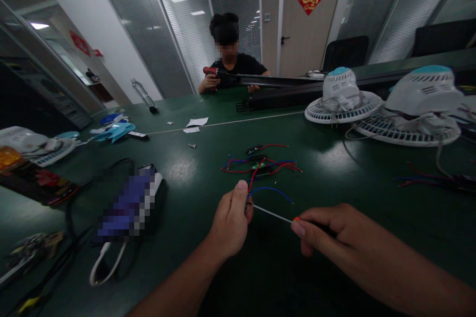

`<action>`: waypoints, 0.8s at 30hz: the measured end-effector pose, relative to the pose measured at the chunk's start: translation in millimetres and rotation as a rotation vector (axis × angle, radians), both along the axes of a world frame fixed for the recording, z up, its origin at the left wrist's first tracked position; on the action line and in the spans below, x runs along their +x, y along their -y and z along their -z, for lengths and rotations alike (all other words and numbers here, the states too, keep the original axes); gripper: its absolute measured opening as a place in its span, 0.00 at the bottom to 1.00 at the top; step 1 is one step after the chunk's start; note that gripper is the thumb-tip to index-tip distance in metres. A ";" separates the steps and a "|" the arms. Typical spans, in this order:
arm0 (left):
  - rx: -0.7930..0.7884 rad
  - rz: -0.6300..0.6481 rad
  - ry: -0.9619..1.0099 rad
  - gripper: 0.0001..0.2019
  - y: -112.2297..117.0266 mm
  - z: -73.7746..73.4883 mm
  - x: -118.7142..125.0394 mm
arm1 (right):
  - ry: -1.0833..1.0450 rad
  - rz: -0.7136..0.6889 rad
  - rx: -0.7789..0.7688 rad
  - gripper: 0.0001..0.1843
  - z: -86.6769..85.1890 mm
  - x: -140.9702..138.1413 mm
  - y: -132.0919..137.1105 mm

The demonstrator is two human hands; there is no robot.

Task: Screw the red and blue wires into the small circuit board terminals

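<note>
My left hand [231,220] is closed in a pinch on a small electronic part with red and blue wires [267,190] trailing from it. My right hand [327,235] is closed round the handle of a thin screwdriver [273,215], whose metal shaft points left with its tip at the part in my left hand. Just beyond my hands, a loose bundle of red and blue wires with small black modules [264,162] lies on the green table [208,168].
Two white fan heads [344,96] [420,109] lie face down at the right. A person across the table holds a red power tool [211,73] against a long black bar [282,90]. A pixelated device with cables [128,203], packets and blue gloves [113,131] sit at the left.
</note>
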State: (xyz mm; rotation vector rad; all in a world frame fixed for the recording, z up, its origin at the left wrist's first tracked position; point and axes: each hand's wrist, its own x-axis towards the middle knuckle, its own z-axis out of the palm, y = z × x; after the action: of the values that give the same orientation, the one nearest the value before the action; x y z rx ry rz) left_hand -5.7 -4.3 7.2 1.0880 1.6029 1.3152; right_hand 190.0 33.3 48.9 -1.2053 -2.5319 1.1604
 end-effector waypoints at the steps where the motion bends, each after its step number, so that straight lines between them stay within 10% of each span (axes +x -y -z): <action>1: -0.005 0.001 -0.002 0.29 0.0 0.3 -0.3 | -0.003 0.001 -0.003 0.27 -0.2 -0.6 0.0; 24: -0.014 -0.024 0.033 0.29 0.0 -0.8 1.5 | -0.050 0.014 -0.013 0.25 -2.1 -0.2 1.5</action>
State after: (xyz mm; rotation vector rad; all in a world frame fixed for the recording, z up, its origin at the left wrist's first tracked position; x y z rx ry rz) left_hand -4.3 -4.3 8.0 1.0364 1.6027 1.3289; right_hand 189.7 31.8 51.0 -1.1797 -2.4796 1.1906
